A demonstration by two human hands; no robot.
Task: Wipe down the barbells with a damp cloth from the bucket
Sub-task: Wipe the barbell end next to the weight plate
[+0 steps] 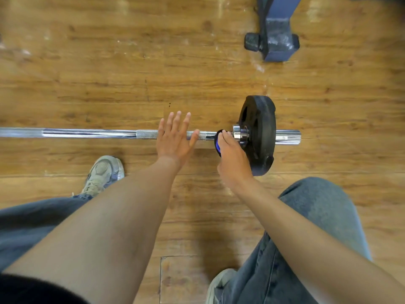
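Note:
A chrome barbell [92, 133] lies left to right across the wooden floor, with a black weight plate [259, 132] near its right end. My left hand [174, 137] lies flat over the bar with straight, spread fingers. My right hand [232, 159] grips a blue and black cloth [218, 142] wrapped against the bar just left of the plate's collar. No bucket is in view.
A blue-grey metal rack foot [277, 38] stands on the floor beyond the bar at the upper right. My grey shoes [104, 172] and jeans-clad legs [317, 216] are on the near side of the bar.

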